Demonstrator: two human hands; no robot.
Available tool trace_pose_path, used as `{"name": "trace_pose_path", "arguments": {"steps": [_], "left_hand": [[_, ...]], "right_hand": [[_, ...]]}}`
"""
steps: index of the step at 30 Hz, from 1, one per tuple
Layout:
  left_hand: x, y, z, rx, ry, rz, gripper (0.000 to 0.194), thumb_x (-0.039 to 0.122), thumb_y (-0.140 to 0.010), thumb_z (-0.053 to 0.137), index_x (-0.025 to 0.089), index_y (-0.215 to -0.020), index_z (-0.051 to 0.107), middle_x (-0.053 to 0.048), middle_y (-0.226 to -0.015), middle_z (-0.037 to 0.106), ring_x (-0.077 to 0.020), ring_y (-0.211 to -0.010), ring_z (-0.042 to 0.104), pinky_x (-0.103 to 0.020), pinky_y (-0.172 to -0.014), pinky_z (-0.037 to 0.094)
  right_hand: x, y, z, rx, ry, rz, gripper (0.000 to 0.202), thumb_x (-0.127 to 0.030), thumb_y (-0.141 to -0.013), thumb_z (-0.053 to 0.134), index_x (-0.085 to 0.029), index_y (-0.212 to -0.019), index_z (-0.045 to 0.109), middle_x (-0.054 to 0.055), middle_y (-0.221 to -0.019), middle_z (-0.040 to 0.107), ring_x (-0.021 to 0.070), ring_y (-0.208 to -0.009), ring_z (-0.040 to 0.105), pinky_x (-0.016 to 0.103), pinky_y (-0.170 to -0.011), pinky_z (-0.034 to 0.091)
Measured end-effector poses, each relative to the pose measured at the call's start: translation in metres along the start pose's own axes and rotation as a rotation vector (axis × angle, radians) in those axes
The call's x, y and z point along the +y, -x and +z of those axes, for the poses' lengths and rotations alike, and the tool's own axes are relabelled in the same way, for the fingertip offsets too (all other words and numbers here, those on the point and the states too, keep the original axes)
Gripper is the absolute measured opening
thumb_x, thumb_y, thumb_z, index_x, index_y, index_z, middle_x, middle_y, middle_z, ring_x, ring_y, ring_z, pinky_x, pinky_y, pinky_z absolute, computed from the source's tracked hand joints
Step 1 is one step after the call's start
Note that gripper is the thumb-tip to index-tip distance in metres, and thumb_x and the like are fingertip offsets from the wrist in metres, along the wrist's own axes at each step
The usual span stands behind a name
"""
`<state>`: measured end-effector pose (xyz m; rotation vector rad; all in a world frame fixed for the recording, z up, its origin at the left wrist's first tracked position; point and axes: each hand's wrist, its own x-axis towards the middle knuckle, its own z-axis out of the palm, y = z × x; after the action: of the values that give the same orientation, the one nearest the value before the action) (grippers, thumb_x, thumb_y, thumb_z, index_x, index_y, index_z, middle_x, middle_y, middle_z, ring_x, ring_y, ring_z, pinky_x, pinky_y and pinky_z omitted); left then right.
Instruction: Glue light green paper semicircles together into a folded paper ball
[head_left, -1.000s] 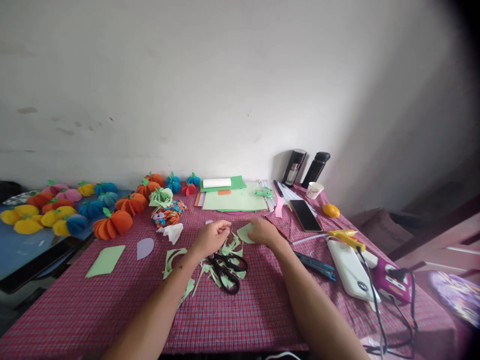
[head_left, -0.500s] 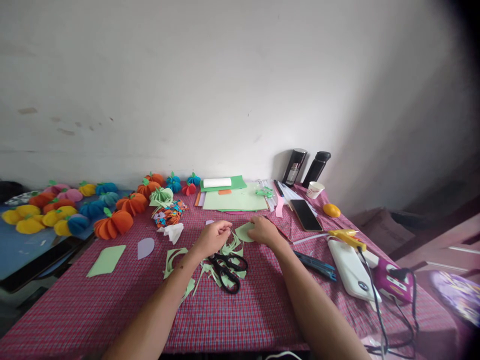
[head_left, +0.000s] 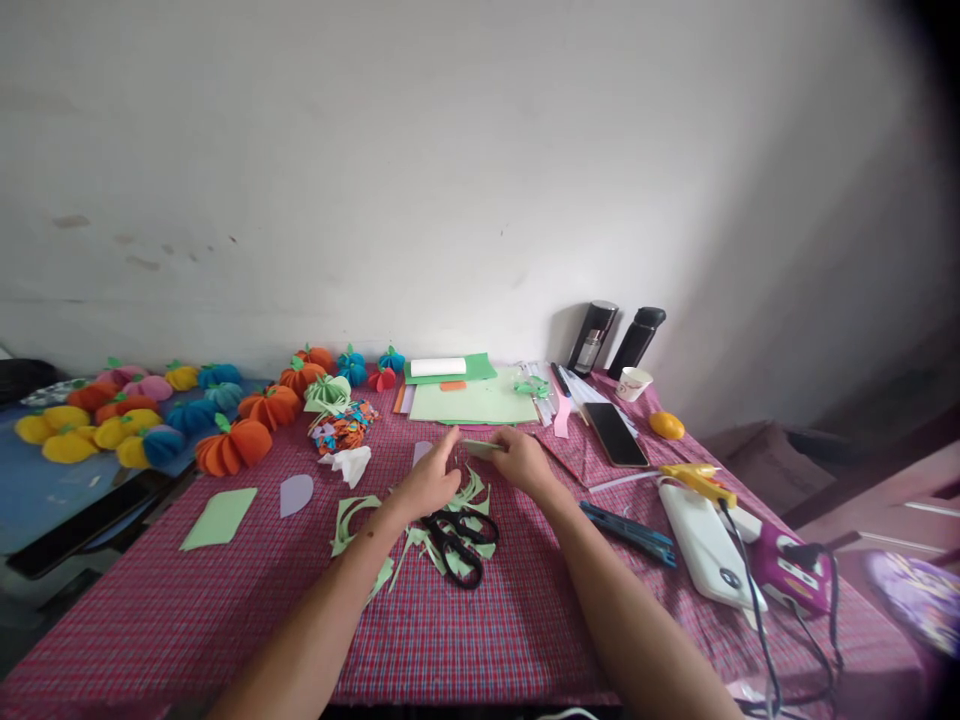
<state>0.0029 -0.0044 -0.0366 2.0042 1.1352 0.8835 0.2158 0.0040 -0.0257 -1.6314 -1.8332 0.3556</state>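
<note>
A small stack of pale green paper pieces (head_left: pixel 480 448) is held nearly edge-on between my hands. My right hand (head_left: pixel 521 462) grips its right end. At its left end is my left hand (head_left: pixel 431 483), thumb and fingers apart; whether it touches the paper is hard to see. Black-handled scissors (head_left: pixel 460 547) lie just below my left hand, over pale green paper scraps (head_left: pixel 360 520). A lilac half-round paper piece (head_left: pixel 296 494) and a pale green sheet (head_left: pixel 219 518) lie to the left.
Paper pumpkins (head_left: pixel 234 446) cover the left and back left. Green sheets (head_left: pixel 472 402) lie at the back. On the right are a phone (head_left: pixel 615 434), a stapler (head_left: pixel 628 532), a yellow glue gun (head_left: pixel 697 482), a white power bank (head_left: pixel 711 545), cables and two bottles (head_left: pixel 636 342).
The green paper has turned from lying flat to nearly edge-on, raised in my right hand. My left hand's fingers have spread and turned towards it. The view has shifted slightly.
</note>
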Motion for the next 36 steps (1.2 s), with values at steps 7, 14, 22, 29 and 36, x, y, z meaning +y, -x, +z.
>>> {"name": "trace_pose_path", "arguments": {"steps": [7,14,22,29,36], "left_hand": [[0.002,0.001,0.002,-0.12,-0.045,-0.038,0.08,0.015,-0.084,0.048,0.012,-0.16,0.025,-0.012,-0.166,0.029,-0.0219,-0.154,0.027,-0.04,-0.129,0.018],[0.0,0.001,0.005,-0.138,-0.031,-0.005,0.079,0.019,-0.087,0.047,0.011,-0.161,0.023,-0.011,-0.167,0.027,-0.0217,-0.155,0.024,-0.04,-0.129,0.019],[-0.007,-0.001,0.008,-0.104,0.011,0.012,0.078,0.017,-0.086,0.049,0.017,-0.161,0.026,-0.009,-0.166,0.03,-0.0223,-0.153,0.029,-0.042,-0.128,0.023],[0.013,0.001,-0.007,0.011,0.159,-0.045,0.083,0.027,-0.082,0.067,0.019,-0.157,0.033,-0.014,-0.162,0.038,-0.0289,-0.15,0.036,-0.045,-0.124,0.029],[0.027,0.005,-0.009,-0.157,0.344,-0.017,0.092,0.024,-0.071,0.08,0.019,-0.153,0.039,-0.013,-0.146,0.055,-0.0308,-0.131,0.054,-0.043,-0.111,0.044]], "right_hand": [[0.002,0.002,0.004,-0.062,0.079,-0.015,0.018,-0.022,-0.082,0.062,-0.022,-0.095,0.075,0.005,-0.095,0.078,0.0209,-0.087,0.068,0.025,-0.073,0.041],[0.001,0.001,0.011,-0.086,0.059,-0.073,0.021,-0.014,-0.081,0.056,-0.019,-0.091,0.074,0.007,-0.093,0.078,0.0205,-0.087,0.069,0.024,-0.074,0.042],[0.003,0.001,0.009,-0.067,0.099,-0.039,0.022,-0.012,-0.079,0.056,-0.016,-0.092,0.074,0.01,-0.09,0.077,0.0216,-0.083,0.067,0.025,-0.073,0.041],[-0.009,0.006,-0.001,0.01,0.02,-0.322,0.03,-0.002,-0.077,0.051,-0.019,-0.089,0.073,0.006,-0.091,0.072,0.0196,-0.088,0.064,0.025,-0.08,0.045],[-0.03,0.019,-0.005,0.059,-0.078,-0.662,0.036,0.0,-0.076,0.053,-0.02,-0.1,0.072,0.009,-0.106,0.068,0.0222,-0.099,0.062,0.033,-0.091,0.049]]}}
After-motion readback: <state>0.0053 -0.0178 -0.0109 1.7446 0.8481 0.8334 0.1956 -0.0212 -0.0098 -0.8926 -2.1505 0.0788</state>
